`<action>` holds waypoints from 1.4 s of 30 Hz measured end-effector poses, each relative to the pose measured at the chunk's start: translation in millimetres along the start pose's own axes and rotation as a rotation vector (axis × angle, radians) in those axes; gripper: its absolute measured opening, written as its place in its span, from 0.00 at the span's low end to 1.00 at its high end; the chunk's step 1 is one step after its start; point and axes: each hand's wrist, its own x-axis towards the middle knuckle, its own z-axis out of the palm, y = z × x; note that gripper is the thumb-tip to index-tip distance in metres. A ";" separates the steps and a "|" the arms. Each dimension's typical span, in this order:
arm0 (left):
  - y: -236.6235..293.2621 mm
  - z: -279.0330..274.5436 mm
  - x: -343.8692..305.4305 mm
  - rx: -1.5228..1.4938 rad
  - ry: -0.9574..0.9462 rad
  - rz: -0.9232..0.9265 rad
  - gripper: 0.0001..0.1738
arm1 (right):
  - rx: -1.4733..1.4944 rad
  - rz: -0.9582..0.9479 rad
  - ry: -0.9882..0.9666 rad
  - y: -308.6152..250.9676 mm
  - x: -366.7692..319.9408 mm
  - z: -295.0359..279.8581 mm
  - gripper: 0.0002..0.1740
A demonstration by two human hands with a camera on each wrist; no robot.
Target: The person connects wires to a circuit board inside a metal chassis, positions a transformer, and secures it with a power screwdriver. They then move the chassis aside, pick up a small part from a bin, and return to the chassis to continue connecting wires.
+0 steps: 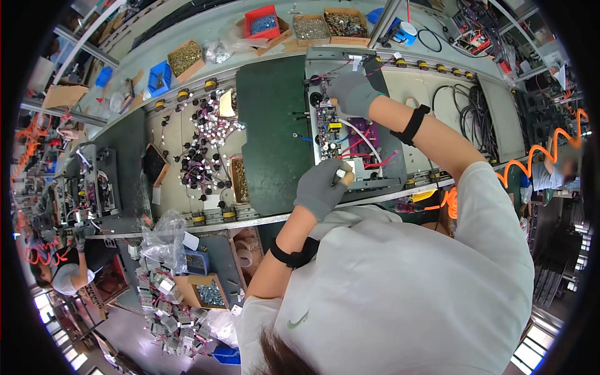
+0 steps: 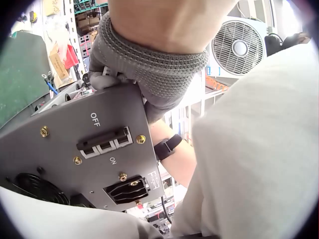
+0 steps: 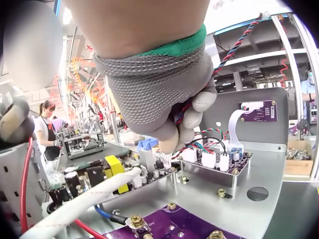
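Note:
A metal case (image 1: 375, 184) with purple circuit boards (image 3: 164, 221) lies lengthwise before me. At its near end my left hand (image 1: 322, 187), in a grey glove, grips the top corner of the dark end panel (image 2: 60, 119), which bears a switch (image 2: 105, 143) marked OFF and ON. A small white piece shows by those fingers. My right hand (image 1: 356, 94), gloved too, is at the far end; its curled fingers hold a twisted red, blue and black cable (image 3: 238, 44). Its fingertips are close over a small board with white connectors (image 3: 208, 159). The cable's end is hidden.
Connector wires (image 1: 209, 125) lie heaped to the left on the bench, past a green mat (image 1: 272, 137). Boxes of screws and a red bin (image 1: 261, 22) line the back shelf. Black cables (image 1: 478, 119) lie coiled at right; an orange air hose (image 1: 537, 150) hangs beyond.

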 end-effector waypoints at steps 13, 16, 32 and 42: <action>-10.3 3.2 2.5 -0.056 0.035 0.119 0.10 | 0.037 0.062 -0.191 -0.3 21.5 -28.3 0.15; -8.7 3.5 1.7 -0.088 0.057 0.139 0.09 | -0.011 0.177 -0.260 2.6 26.3 -44.1 0.21; -7.4 3.7 1.8 -0.078 0.077 0.152 0.09 | -0.005 0.154 -0.323 11.3 35.1 -30.6 0.19; -10.5 4.7 2.2 -0.084 -0.001 0.049 0.11 | 0.035 0.252 -0.255 56.7 -97.3 -20.2 0.11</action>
